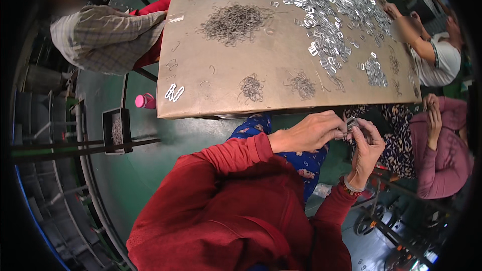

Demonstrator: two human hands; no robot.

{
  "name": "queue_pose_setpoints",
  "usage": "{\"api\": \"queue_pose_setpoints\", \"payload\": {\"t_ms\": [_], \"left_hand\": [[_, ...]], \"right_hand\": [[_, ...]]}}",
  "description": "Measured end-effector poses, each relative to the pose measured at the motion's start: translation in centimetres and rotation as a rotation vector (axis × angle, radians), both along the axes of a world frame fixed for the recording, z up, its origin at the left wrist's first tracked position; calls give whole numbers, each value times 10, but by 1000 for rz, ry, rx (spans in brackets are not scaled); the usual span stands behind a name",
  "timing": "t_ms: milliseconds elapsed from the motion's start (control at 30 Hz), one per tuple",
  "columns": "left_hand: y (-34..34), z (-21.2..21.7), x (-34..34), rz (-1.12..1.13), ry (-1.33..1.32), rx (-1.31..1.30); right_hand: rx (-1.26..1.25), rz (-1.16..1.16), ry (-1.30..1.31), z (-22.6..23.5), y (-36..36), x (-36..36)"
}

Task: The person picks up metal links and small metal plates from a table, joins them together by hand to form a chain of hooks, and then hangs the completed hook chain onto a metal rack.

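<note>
Just beyond the front edge of the table, over my lap, my two hands meet. My right hand (367, 146) pinches a small silver metal buckle (351, 122) between thumb and fingers. My left hand (312, 131) is closed, its fingertips pressed together against the buckle's left side; whatever they grip is too small to make out. On the table near my hands lie two small heaps of bent wire pieces, a left heap (252, 88) and a right heap (302, 86). Farther right sits a small cluster of metal buckles (375, 72).
The brown-covered table (201, 105) bears a large wire pile (235, 22) and a wide spread of buckles (321, 0). A pink bottle (145, 101) and black crate (116, 129) stand at left. Co-workers sit left (108, 35), far right (437, 55) and near right (442, 145).
</note>
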State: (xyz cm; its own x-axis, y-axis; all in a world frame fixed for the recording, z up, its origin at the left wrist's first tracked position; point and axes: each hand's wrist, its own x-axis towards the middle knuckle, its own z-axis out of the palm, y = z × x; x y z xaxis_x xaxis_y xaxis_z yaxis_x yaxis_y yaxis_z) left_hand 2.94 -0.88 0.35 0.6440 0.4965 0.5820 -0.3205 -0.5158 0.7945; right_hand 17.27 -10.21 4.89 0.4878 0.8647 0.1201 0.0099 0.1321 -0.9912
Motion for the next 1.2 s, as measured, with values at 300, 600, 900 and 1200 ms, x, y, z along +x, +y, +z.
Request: {"api": "queue_pose_setpoints", "payload": {"t_ms": [300,600,900,1200], "left_hand": [[-9,5,8,47,62,9],[14,1,-15,188,195,-74],[255,-67,-97,1057,1142,226],[283,-74,-78,856,1227,432]], "right_hand": [[60,-161,-187,-5,-23,-5],[199,-302,35,-15,-9,-23],[150,-341,-46,5,0,-18],[241,-272,-10,4,-6,-5]]}}
